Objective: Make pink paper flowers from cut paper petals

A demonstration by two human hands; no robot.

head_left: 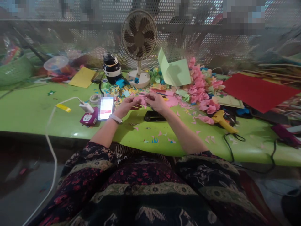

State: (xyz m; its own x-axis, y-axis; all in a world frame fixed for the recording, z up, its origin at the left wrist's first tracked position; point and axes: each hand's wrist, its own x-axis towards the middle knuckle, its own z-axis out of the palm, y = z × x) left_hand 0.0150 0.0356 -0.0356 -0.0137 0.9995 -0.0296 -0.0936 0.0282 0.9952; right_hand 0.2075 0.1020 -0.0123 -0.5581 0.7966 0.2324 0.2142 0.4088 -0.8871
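Observation:
Between my two hands is a pink paper flower [140,99], held above the green table [131,135]. The fingers of my left hand [128,105] are closed on its left side. My right hand [155,102] pinches its right edge from above. Under my right hand lies a black stapler-like object [154,116], partly covered by the hand. To the right, a pile of pink paper flowers [197,84] reaches to a yellow glue gun [224,121]. Pink paper scraps [172,101] lie just beyond my right hand.
A small fan [139,36] stands at the back, next to a dark bottle [112,69]. A lit phone [105,107] and a purple power adapter [88,117] with a white cord [52,149] sit at left. Red paper [261,91] and folded green paper [177,72] lie at right.

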